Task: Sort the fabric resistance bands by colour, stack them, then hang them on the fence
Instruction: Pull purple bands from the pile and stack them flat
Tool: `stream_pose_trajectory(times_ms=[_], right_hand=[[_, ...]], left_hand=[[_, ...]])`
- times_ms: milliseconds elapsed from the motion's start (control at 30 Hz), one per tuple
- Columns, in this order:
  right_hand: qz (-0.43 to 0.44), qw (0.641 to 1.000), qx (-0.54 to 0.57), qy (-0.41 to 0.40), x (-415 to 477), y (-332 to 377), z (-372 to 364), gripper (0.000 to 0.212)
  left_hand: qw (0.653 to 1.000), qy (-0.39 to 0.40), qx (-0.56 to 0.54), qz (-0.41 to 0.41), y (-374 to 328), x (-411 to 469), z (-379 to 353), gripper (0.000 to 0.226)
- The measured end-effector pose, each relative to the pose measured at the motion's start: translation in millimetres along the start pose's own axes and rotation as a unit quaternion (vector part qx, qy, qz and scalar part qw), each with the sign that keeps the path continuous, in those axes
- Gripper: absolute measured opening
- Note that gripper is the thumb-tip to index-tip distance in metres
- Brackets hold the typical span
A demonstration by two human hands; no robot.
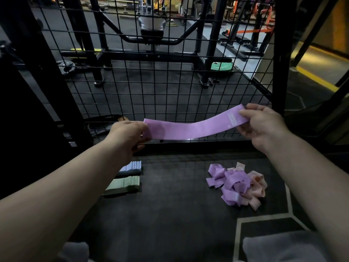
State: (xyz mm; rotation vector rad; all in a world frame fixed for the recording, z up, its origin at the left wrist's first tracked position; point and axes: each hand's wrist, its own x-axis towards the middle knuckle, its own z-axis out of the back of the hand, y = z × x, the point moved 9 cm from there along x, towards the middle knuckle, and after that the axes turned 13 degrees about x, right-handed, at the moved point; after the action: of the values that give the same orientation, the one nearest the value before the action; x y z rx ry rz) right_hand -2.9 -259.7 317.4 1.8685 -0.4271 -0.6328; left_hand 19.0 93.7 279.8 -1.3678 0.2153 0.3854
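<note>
The left hand (128, 137) and the right hand (264, 125) each pinch one end of the purple band (190, 127). Its long axis runs left to right, parallel to the fence (170, 76) just behind.

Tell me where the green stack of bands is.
In the head view the green stack lies on the floor at lower left, just nearer the camera than the pale blue stack and left of the loose purple-and-pink pile.

Head camera looks forward and down, close over the floor (170, 205).
</note>
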Motion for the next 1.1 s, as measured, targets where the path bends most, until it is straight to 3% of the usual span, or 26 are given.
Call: stream_pose_trajectory(times_ms=[200, 333, 500, 667, 833, 1100], right_hand=[[-0.005, 0.996, -0.017, 0.091, -16, -2, -20, 0.02], [0.03, 0.975, -0.069, 0.211, -40, 0, -47, 0.021], [0.103, 0.911, -0.216, 0.334, -79, -11, -86, 0.022], [0.099, 0.877, -0.212, 0.419, -106, -24, -110, 0.022], [0.112, 0.905, -0.176, 0.372, -100, -19, -107, 0.019], [0.066, 0.974, -0.072, 0.205, -56, -27, -66, 0.014]], left_hand=[[0.999, -0.01, 0.029, 0.026, 8, 1, 3, 0.01], [0.994, 0.007, 0.113, -0.009, 8, 3, -1, 0.011], [0.975, 0.132, 0.108, -0.145, -17, -23, -41, 0.047], [0.941, 0.269, 0.037, -0.203, -19, -51, -77, 0.037], [0.923, 0.322, 0.062, -0.202, -8, -60, -87, 0.007], [0.923, 0.336, 0.153, -0.113, 32, -49, -65, 0.027]])
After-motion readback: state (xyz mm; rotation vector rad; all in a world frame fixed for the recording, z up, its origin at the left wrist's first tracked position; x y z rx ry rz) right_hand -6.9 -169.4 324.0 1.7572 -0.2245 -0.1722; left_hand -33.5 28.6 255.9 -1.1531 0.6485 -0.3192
